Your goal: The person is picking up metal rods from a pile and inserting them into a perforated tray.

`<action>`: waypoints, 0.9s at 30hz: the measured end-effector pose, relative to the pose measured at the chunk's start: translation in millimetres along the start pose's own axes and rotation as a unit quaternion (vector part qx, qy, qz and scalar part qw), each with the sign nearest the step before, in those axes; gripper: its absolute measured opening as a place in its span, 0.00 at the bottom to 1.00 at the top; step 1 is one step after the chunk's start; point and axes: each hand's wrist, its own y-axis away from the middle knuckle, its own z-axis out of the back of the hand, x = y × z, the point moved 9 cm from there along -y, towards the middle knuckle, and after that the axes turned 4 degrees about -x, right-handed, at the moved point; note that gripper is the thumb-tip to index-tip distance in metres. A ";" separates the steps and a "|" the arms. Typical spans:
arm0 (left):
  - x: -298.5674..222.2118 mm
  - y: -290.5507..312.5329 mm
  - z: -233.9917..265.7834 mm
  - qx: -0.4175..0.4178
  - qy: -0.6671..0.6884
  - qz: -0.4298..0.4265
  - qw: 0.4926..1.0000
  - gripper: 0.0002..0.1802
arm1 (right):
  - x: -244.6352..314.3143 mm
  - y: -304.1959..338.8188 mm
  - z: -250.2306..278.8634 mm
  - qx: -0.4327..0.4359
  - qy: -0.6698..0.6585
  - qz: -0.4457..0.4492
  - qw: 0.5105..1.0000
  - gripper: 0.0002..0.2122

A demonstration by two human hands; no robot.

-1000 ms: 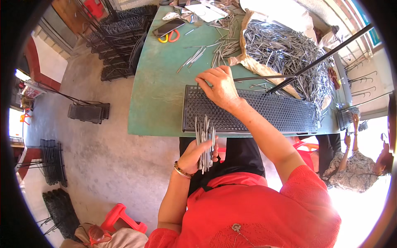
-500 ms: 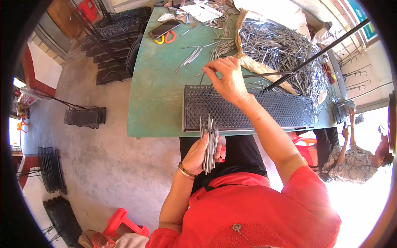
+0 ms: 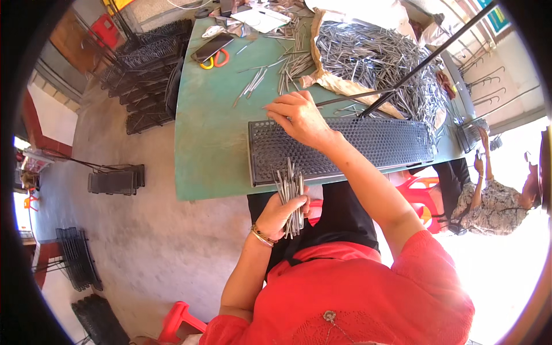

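Note:
My left hand (image 3: 280, 215) is wrapped round an upright bundle of thin metal rods (image 3: 290, 192), just off the table's front edge. In front of me a long black perforated metal basket (image 3: 356, 148) lies along that edge, and a long dark rod (image 3: 425, 72) rises from its far side. Over the basket's left end reaches my right hand (image 3: 299, 118), back upward, its fingers drawn together and pointing left. Whatever those fingertips may pinch is too small or hidden to make out.
On the green table (image 3: 210, 138) lie a big heap of metal rods (image 3: 374, 57) on torn brown paper, several loose rods (image 3: 250, 86), scissors (image 3: 221, 57) and a phone (image 3: 213, 47). Black racks (image 3: 149, 75) are stacked at the left. Another person (image 3: 494, 201) sits at the right.
My right hand has moved slightly down and left over the basket's end. The rods in my left hand have fanned out a little at the top, and its thumb has shifted across them.

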 end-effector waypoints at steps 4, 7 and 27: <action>-0.3 -1.8 -1.3 -0.001 0.005 0.005 1.000 0.15 | 8.2 -2.8 4.0 0.008 0.010 0.042 0.999 0.04; -0.6 -4.2 -0.8 -0.009 0.001 -0.004 1.000 0.15 | 11.8 -0.3 4.4 -0.011 0.025 0.056 0.998 0.03; 2.4 -3.4 -14.7 -0.092 0.028 -0.044 0.994 0.18 | -2.1 7.6 42.6 -0.077 -0.063 0.012 0.995 0.05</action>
